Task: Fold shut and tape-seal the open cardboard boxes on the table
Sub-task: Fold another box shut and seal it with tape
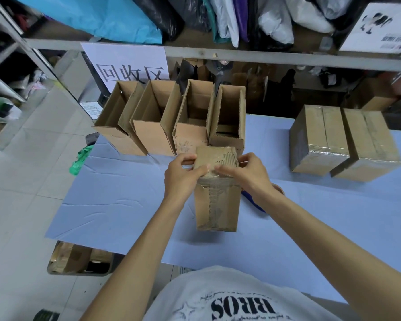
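In the head view, the box (215,205) stands tall on the table (125,205), right in front of the person, with its long side going up and down. Its top sits between both hands. The left hand (183,174) grips the top's left edge. The right hand (247,172) grips the right edge. Both hands are just as near. The thumbs seem to press on the shiny tape (218,180). Four open boxes (146,135) wait just behind.

Both forearms reach forward. Left hand (183,174) and right hand (248,173) grip box (215,205), thumbs pointing inward, almost meeting.
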A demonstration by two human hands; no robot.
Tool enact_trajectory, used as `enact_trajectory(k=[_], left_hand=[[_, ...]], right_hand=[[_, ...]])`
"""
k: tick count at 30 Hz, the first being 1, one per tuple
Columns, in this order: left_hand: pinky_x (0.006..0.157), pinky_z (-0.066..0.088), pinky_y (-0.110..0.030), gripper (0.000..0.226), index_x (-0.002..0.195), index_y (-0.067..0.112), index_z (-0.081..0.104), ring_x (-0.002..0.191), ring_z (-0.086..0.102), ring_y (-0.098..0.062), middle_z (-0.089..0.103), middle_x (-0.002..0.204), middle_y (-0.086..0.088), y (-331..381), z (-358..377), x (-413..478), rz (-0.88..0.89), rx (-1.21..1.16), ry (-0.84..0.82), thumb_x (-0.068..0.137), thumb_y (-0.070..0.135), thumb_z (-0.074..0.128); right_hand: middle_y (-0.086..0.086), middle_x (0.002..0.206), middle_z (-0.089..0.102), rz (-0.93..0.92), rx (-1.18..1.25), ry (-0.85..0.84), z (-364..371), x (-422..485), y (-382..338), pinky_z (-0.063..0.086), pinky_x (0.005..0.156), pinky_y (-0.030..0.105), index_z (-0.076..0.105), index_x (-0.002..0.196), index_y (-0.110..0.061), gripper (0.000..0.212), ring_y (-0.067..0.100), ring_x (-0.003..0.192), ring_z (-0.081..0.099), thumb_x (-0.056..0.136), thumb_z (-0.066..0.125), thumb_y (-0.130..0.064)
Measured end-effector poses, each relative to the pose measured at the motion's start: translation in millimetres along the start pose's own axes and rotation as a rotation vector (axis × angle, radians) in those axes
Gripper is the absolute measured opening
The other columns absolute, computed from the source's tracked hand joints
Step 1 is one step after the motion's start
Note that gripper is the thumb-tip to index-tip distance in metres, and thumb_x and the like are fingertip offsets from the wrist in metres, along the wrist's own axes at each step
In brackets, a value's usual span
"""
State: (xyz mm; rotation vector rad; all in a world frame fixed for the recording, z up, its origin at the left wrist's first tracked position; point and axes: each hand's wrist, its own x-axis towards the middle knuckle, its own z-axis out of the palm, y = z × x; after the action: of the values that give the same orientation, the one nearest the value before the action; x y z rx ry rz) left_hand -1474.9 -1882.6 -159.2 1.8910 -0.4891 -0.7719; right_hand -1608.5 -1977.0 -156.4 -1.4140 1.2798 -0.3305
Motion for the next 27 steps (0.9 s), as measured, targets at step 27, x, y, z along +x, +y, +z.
enact_trajectory(k=[27], left_hand=[[0.096, 0.052, -0.04, 0.026, 0.099, 0.033, 0.071, 0.1, 0.067, -0.009, 0.07, 0.103, 0.011, -1.6, 6.4, 6.1, -0.071, -0.118, 0.012, 0.075, 0.025, 0.077]], right_hand=[[0.003, 0.091, 0.068, 0.029, 0.239, -0.117, -16.1, 1.7, -14.4, 0.057, 0.052, 0.031, 0.06, 0.099, -0.009, 0.026, 0.014, 0.073, 0.069, 0.08, 0.077, -0.009]])
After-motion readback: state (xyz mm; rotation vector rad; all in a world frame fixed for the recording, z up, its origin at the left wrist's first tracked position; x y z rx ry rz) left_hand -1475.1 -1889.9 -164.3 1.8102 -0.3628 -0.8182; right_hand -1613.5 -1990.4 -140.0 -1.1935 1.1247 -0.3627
